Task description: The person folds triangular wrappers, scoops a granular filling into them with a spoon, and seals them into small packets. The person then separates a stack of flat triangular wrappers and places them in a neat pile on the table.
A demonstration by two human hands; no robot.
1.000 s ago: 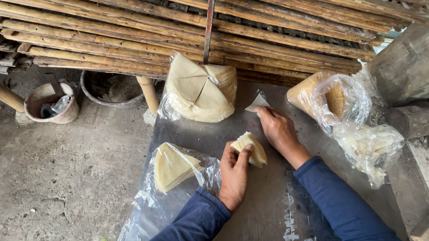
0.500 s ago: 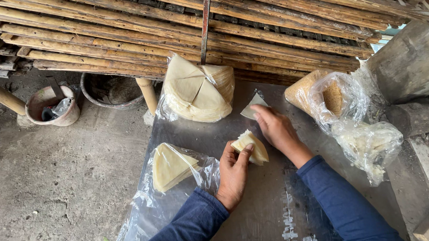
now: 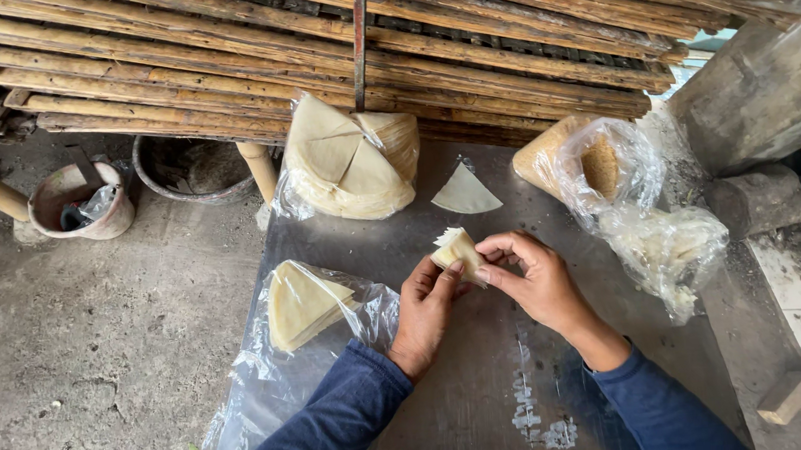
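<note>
Packages first, from the left: round clay-coloured bucket [image 3: 79, 200] on the concrete floor, a dark basin [image 3: 189, 168] just beside it; clear plastic bag [image 3: 280, 371] spread over the left edge of the grey metal table [image 3: 486, 405], with a pale wedge-shaped stack of wrappers [image 3: 301, 303] lying inside it, its narrow end toward the top left; at the table's far edge, a round stack of wrapper quarters [image 3: 350, 163] in clear film, set against the bamboo poles [image 3: 317, 72]; one loose triangular wrapper [image 3: 465, 193] flat on the table beyond the hands, apex pointing away; to the right, a clear bag of tan-brown filling [image 3: 591, 162] and a crumpled clear bag of pale material [image 3: 666, 246] below it.

Held item: folded wrapper [image 3: 459, 249], a small pale wedge, long axis tilted, ragged open end up and left; it sits raised above the table centre, between both hands.

Left hand [image 3: 424, 312] pinches its lower left side, thumb against it; right hand [image 3: 538, 277] grips its right edge with fingertips curled in; both closed on it.
</note>
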